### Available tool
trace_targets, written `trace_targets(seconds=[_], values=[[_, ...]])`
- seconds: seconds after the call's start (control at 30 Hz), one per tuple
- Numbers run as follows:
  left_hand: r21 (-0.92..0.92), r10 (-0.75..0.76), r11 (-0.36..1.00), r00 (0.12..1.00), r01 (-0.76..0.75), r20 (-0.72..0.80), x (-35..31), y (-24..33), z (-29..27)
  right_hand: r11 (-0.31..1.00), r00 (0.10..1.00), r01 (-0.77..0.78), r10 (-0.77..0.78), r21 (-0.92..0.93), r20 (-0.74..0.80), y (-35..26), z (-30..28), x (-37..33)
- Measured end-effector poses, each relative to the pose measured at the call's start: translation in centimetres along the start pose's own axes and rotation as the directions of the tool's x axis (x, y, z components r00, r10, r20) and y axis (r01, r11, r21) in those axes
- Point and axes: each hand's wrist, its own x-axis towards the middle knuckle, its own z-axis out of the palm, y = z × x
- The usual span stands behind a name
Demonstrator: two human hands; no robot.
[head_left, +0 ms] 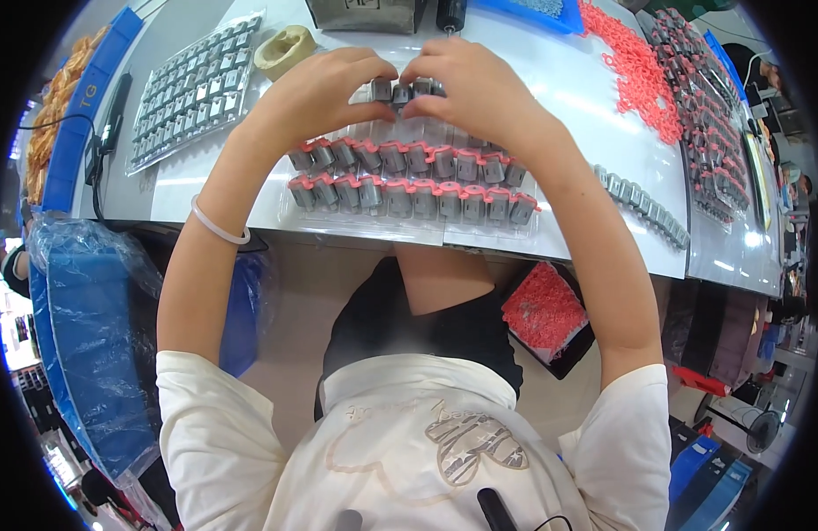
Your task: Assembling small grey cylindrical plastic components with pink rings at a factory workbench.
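At the far middle of the table, my left hand (pixel 325 96) and my right hand (pixel 475 88) face each other over a short row of small grey metal motor-like parts (pixel 401 94). Thumb and fingers of each hand close around one end of that row. Just nearer to me lies a clear plastic tray (pixel 391 232) holding two rows of the same grey parts, with pink plastic pieces (pixel 423 186) along their tops. Part of the back of the tray is hidden under my hands.
At left are a tray of grey parts (pixel 192 88), a beige tape roll (pixel 285 51) and a blue bin (pixel 97 75). Loose pink pieces (pixel 635 80) lie at right, by stacked grey parts (pixel 706 133) and a grey row (pixel 644 205). A pink-filled box (pixel 586 341) sits below.
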Motion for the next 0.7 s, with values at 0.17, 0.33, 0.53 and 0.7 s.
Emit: trace_targets(seconds=[0.17,0.33,0.53,0.7], values=[[-0.180,-0.111,0.980,0.988,0.091,-0.110,-0.2,0.1,-1.1,0.999,0.998,-0.047,0.047,0.007,0.031,-0.4,-0.1,-0.1],[-0.690,-0.481,0.681,0.860,0.246,-0.169,-2.6,1.9,-1.9,0.963,0.990,-0.065,0.096,0.261,-0.108,1.3,-1.2,-0.9],[-0.959,-0.715,0.207,0.699,0.195,-0.012,-7.5,9.0,-3.0,0.726,0.663,-0.687,0.612,-0.025,-0.430,18.6,-8.1,-8.5],[-0.979,-0.642,-0.201,0.758,-0.018,0.117,-9.7,14.1,-1.3,0.571,0.681,-0.729,0.659,-0.377,-0.320,20.8,-7.2,-7.9]])
